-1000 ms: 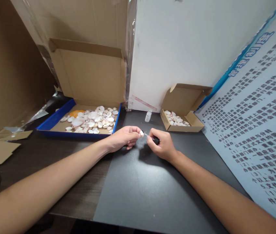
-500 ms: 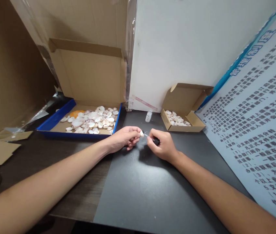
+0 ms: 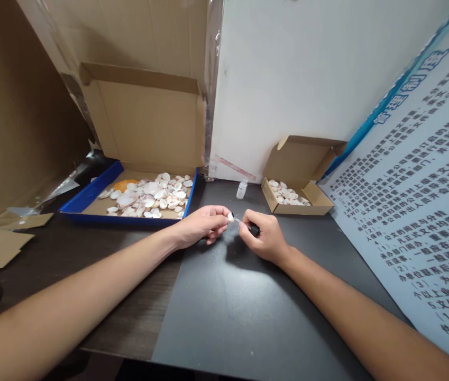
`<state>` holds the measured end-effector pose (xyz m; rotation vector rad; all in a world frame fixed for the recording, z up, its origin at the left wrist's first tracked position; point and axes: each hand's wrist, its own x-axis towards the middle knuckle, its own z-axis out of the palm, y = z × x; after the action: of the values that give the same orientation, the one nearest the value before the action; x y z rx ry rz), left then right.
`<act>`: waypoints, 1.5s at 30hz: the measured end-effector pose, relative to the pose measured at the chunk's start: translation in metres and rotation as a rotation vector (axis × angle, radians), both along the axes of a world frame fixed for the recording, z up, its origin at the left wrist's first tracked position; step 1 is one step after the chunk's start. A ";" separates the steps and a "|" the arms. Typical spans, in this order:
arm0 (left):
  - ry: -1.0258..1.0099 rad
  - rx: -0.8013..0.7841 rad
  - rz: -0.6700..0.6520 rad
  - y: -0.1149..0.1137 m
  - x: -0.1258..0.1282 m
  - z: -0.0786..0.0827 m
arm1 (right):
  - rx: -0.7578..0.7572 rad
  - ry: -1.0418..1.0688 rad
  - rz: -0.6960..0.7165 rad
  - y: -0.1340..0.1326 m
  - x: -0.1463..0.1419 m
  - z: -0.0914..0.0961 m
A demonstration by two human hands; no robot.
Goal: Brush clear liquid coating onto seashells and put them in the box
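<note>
Between the thumb and fingers of my left hand (image 3: 207, 225) is a small white seashell (image 3: 230, 217), with a dark bit at its top edge. My right hand (image 3: 264, 235) grips a thin brush (image 3: 254, 229) by its black cap; the pale stem points left, its tip at or very near the shell. Whether the tip touches I cannot tell. Behind the hands a small clear bottle (image 3: 241, 189) with a pale label stands upright on the dark grey mat (image 3: 224, 312).
At the left, a blue-sided cardboard box (image 3: 89, 217) with its lid up holds many white shells (image 3: 150, 196) and an orange piece (image 3: 125, 184). A smaller open carton (image 3: 321, 198) of shells stands at the back right. A printed sheet (image 3: 426, 174) leans along the right side.
</note>
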<state>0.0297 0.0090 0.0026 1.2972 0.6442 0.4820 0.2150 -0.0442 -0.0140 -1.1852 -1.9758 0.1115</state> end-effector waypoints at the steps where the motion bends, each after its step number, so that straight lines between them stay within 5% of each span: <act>1: 0.001 0.002 0.000 0.000 0.000 0.000 | -0.004 0.001 0.001 0.000 0.000 0.000; 45: -0.026 -0.018 -0.004 -0.001 -0.001 0.002 | -0.024 -0.001 -0.003 0.000 0.001 0.000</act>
<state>0.0283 0.0085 0.0042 1.2726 0.6229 0.4879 0.2156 -0.0438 -0.0137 -1.2043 -1.9786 0.1331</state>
